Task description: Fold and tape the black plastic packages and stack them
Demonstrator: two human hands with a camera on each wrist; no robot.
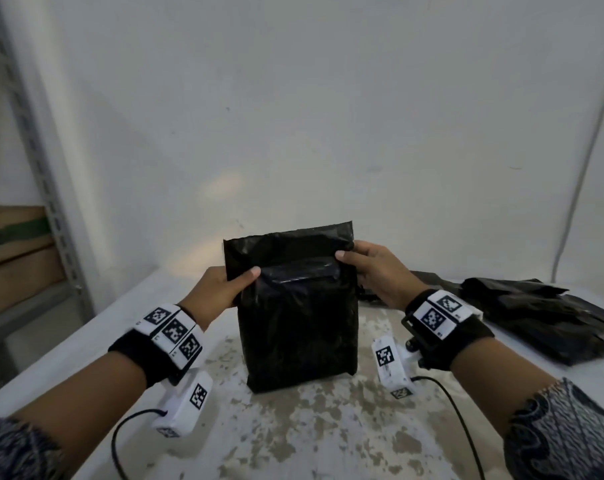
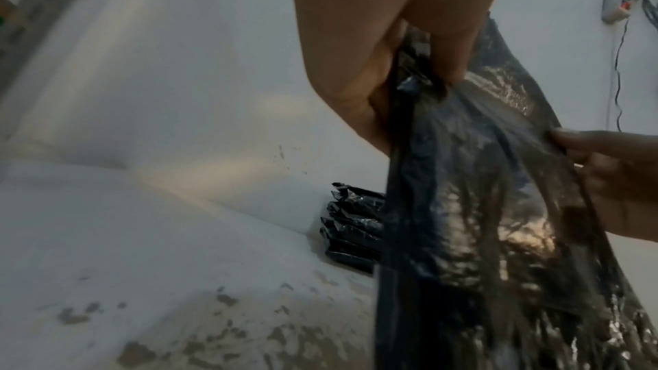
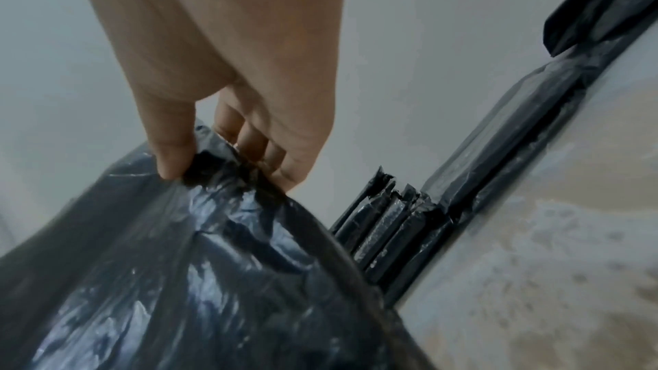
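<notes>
A black plastic package [image 1: 298, 327] stands upright on the worn white table [image 1: 321, 431], its top flap sticking up. My left hand [image 1: 224, 284] pinches its upper left edge, thumb on the front. My right hand [image 1: 369, 268] pinches the upper right edge the same way. In the left wrist view my left hand [image 2: 409, 72] grips the package [image 2: 473, 221] at its side fold. In the right wrist view my right hand [image 3: 228, 156] clutches the crumpled plastic [image 3: 213, 263]. A strip across the front near the top looks glossy.
A stack of folded black packages [image 2: 352, 227] stands against the wall behind, also in the right wrist view [image 3: 388, 224]. Loose black bags [image 1: 535, 317] lie on the table at right. A metal shelf [image 1: 27, 188] with cardboard boxes stands left. Cables [image 1: 456, 414] trail from my wrists.
</notes>
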